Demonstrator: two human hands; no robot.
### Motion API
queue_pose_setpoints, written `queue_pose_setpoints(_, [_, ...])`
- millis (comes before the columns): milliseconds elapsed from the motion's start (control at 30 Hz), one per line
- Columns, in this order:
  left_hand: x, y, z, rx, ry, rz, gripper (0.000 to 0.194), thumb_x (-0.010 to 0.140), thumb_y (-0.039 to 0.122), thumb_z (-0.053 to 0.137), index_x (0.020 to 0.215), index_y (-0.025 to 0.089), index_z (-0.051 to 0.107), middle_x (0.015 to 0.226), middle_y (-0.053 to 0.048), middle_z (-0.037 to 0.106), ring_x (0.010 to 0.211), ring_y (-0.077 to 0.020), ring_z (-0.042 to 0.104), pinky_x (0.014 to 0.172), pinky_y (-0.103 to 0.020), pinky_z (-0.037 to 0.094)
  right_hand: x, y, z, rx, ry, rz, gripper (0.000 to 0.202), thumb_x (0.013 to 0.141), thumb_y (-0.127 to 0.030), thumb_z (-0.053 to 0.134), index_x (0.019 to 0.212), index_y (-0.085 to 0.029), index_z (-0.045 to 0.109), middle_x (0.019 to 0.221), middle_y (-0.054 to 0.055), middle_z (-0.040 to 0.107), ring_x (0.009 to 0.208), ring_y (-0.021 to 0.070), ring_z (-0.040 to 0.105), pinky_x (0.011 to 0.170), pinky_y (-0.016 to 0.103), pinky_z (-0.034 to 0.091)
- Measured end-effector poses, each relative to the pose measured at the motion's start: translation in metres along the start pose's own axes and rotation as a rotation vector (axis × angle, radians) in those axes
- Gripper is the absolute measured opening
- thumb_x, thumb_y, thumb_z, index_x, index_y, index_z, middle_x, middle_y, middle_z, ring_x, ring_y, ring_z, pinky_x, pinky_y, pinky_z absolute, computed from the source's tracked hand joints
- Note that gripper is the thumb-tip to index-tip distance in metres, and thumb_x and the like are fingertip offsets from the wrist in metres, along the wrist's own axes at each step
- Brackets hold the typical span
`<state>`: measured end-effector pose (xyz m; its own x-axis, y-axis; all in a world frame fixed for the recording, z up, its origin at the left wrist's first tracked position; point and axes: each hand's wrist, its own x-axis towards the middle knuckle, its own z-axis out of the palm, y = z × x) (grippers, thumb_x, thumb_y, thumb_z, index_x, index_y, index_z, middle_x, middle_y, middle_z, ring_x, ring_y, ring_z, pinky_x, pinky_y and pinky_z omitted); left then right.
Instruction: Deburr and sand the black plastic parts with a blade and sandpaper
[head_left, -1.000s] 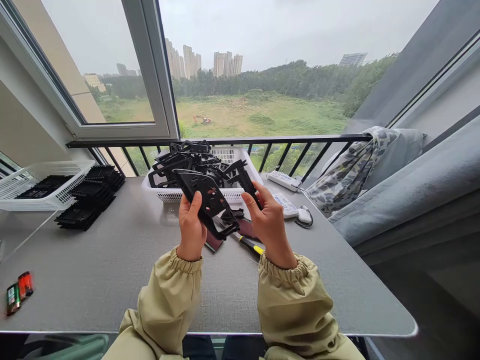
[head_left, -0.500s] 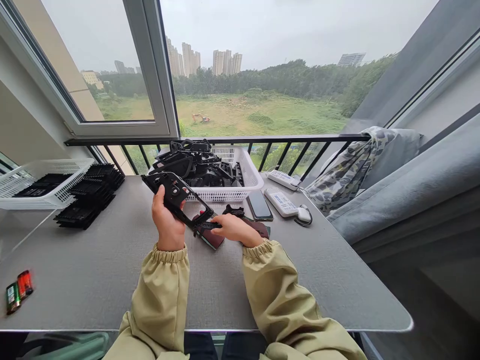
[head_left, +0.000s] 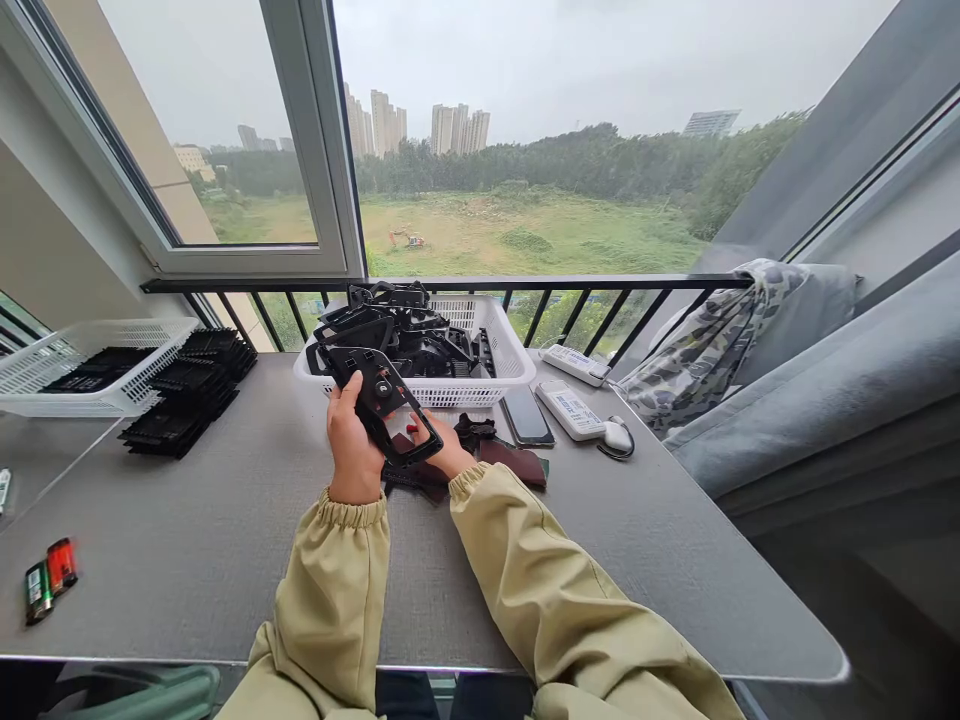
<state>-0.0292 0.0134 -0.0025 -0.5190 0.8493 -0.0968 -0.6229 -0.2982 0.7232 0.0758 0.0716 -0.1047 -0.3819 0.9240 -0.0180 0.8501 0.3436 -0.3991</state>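
My left hand (head_left: 352,445) is closed around a black plastic frame (head_left: 382,388), thumb on its face. The part is tilted, with a round fitting, small orange-red spots and a large rectangular opening at its lower right end. Behind that opening is my right hand (head_left: 444,448), partly seen through it; its fingers are mostly hidden. Something small and red (head_left: 411,428) shows near its fingertips, too small to name. Below the frame lies a dark strip-like piece (head_left: 405,480) beside brown-red material. Another brown-red piece (head_left: 517,462) and a small black part (head_left: 474,430) lie to the right.
A white basket (head_left: 412,392) heaped with black plastic parts stands behind my hands. To its right are a phone (head_left: 527,415) and white power strips (head_left: 570,408). At left sit another white basket (head_left: 90,405), stacked black parts (head_left: 187,395) and two lighters (head_left: 51,578).
My right hand has moved left from the frame's lower end to behind its opening, leaving the dark strip-like piece. The frame has turned more face-on to me. The view has shifted slightly.
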Motion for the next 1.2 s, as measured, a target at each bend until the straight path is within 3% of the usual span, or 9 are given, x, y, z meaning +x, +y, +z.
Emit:
queue_pose_setpoints(200, [-0.002, -0.001, 0.002, 0.064, -0.033, -0.026, 0.026, 0.069, 0.031, 0.072, 0.09, 0.017, 0.064, 0.072, 0.001, 0.071, 0.053, -0.0113, 0.064, 0.044, -0.019, 0.042, 0.005, 0.004, 0.016, 0.037, 0.012, 0.031, 0.031, 0.093, -0.033, 0.061, 0.12, -0.019, 0.06, 0.121, 0.008, 0.062, 0.105, 0.0228, 0.063, 0.085, 0.04, 0.055])
queue_pose_setpoints(400, [-0.006, -0.003, 0.006, 0.043, -0.111, -0.053, 0.019, 0.069, 0.027, 0.073, 0.082, 0.017, 0.063, 0.071, 0.0, 0.07, 0.064, -0.0143, 0.069, 0.063, -0.025, 0.055, 0.016, 0.012, 0.026, 0.097, 0.052, 0.1, 0.033, 0.094, -0.033, 0.06, 0.123, -0.017, 0.058, 0.124, 0.009, 0.061, 0.104, 0.0223, 0.063, 0.086, 0.043, 0.055])
queue_pose_setpoints(533, [-0.007, -0.006, 0.006, 0.066, -0.18, -0.062, 0.022, 0.069, 0.029, 0.074, 0.085, 0.016, 0.065, 0.075, -0.001, 0.072, 0.067, -0.0156, 0.07, 0.066, -0.027, 0.057, 0.014, 0.014, 0.023, 0.238, 0.149, 0.082, 0.032, 0.094, -0.033, 0.06, 0.121, -0.017, 0.059, 0.122, 0.009, 0.062, 0.102, 0.0217, 0.064, 0.086, 0.042, 0.055])
queue_pose_setpoints(667, [-0.007, -0.009, 0.006, 0.08, -0.221, -0.061, 0.029, 0.068, 0.034, 0.077, 0.088, 0.017, 0.065, 0.073, 0.0, 0.072, 0.072, -0.018, 0.072, 0.069, -0.028, 0.057, 0.008, 0.017, 0.004, 0.479, 0.295, 0.029, 0.021, 0.093, -0.032, 0.061, 0.102, -0.013, 0.063, 0.098, 0.005, 0.067, 0.085, 0.0167, 0.066, 0.076, 0.036, 0.056])
queue_pose_setpoints(767, [-0.009, -0.011, 0.005, 0.1, -0.256, -0.068, 0.033, 0.068, 0.04, 0.078, 0.09, 0.018, 0.065, 0.073, 0.0, 0.071, 0.078, -0.0192, 0.072, 0.073, -0.029, 0.056, -0.002, 0.021, -0.024, 0.676, 0.469, -0.009, 0.018, 0.09, -0.033, 0.054, 0.088, -0.015, 0.057, 0.079, 0.004, 0.067, 0.071, 0.0164, 0.066, 0.067, 0.032, 0.056])
queue_pose_setpoints(900, [-0.012, -0.015, 0.004, 0.156, -0.329, -0.058, 0.034, 0.071, 0.042, 0.077, 0.093, 0.019, 0.066, 0.078, -0.001, 0.072, 0.08, -0.0174, 0.071, 0.078, -0.029, 0.055, -0.032, 0.019, -0.065, 0.871, 0.698, -0.087, 0.014, 0.088, -0.034, 0.044, 0.092, -0.021, 0.048, 0.086, 0.004, 0.066, 0.077, 0.0158, 0.066, 0.069, 0.032, 0.055])
queue_pose_setpoints(967, [-0.015, -0.016, 0.005, 0.207, -0.368, -0.064, 0.034, 0.071, 0.042, 0.077, 0.094, 0.019, 0.066, 0.079, 0.0, 0.072, 0.076, -0.0161, 0.07, 0.075, -0.027, 0.054, -0.049, 0.009, -0.079, 1.012, 0.828, -0.206, 0.011, 0.082, -0.031, 0.054, 0.087, -0.022, 0.049, 0.088, 0.003, 0.064, 0.075, 0.0145, 0.064, 0.066, 0.03, 0.054])
queue_pose_setpoints(1067, [-0.021, -0.02, 0.007, 0.272, -0.431, -0.09, 0.034, 0.071, 0.042, 0.077, 0.093, 0.019, 0.066, 0.08, 0.0, 0.071, 0.069, -0.0134, 0.066, 0.068, -0.024, 0.053, -0.067, -0.01, -0.087, 1.085, 0.859, -0.368, 0.009, 0.08, -0.024, 0.059, 0.084, -0.023, 0.052, 0.084, 0.001, 0.061, 0.072, 0.0129, 0.062, 0.065, 0.029, 0.054])
queue_pose_setpoints(1200, [-0.027, -0.023, 0.008, 0.317, -0.454, -0.04, 0.031, 0.075, 0.042, 0.074, 0.094, 0.019, 0.066, 0.082, 0.001, 0.069, 0.069, -0.0111, 0.063, 0.066, -0.02, 0.05, -0.072, -0.023, -0.082, 0.921, 0.851, -0.403, 0.009, 0.08, -0.017, 0.058, 0.084, -0.022, 0.053, 0.087, 0.002, 0.061, 0.077, 0.014, 0.061, 0.071, 0.029, 0.055])
